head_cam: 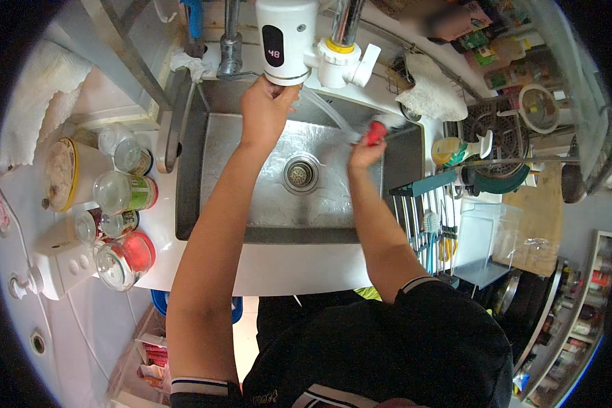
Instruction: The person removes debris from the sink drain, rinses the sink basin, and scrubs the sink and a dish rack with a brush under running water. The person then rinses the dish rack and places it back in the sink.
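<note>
My left hand (268, 108) is at the underside of a white electric water-heater faucet (287, 38), with the fingers curled round its base and partly hidden. A dark panel with lit digits is on the faucet's front. From beneath it a clear stream (331, 113), which looks like water, slants right towards my right hand (365, 154). That hand grips a small red object (376, 133) over the right side of the stainless steel sink (224, 163). A whitish blur lies just beyond the red object; I cannot tell what it is. The sink drain (301, 174) sits between my forearms.
Several glass jars (113, 191) and a lidded tub (69, 173) stand left of the sink. To the right are a utensil rack (423, 183), a spray bottle (451, 151) and a clear plastic bin (487, 224). A white cloth (431, 94) hangs behind the sink.
</note>
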Motion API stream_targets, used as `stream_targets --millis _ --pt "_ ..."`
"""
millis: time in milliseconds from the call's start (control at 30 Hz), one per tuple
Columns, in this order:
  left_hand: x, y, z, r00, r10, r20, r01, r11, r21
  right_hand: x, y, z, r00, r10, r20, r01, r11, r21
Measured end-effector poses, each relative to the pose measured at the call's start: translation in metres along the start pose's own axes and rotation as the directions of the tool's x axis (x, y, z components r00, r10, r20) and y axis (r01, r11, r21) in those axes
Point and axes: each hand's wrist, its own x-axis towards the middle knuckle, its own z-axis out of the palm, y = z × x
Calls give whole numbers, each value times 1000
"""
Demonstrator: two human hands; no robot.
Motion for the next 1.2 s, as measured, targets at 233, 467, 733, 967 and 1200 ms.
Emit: stream_targets --millis 233,467,733,967,1200 --pt "4 -7 10 999 28 22 -30 998 51 24 39 14 985 -96 -141 56 963 -264" --pt "2 -8 8 995 98 -9 -96 984 151 -27 2 9 992 -65 108 61 997 39" --pt "2 -4 6 997 63 37 -68 983 168 33 24 -21 997 6 80 -2 999 -52" --pt "1 -2 -1 997 74 29 -79 970 229 85 50 -28 871 489 -50 -455 841 292" --pt "0 -6 16 997 78 28 -81 990 116 36 56 -9 886 425 186 -453 879 149"
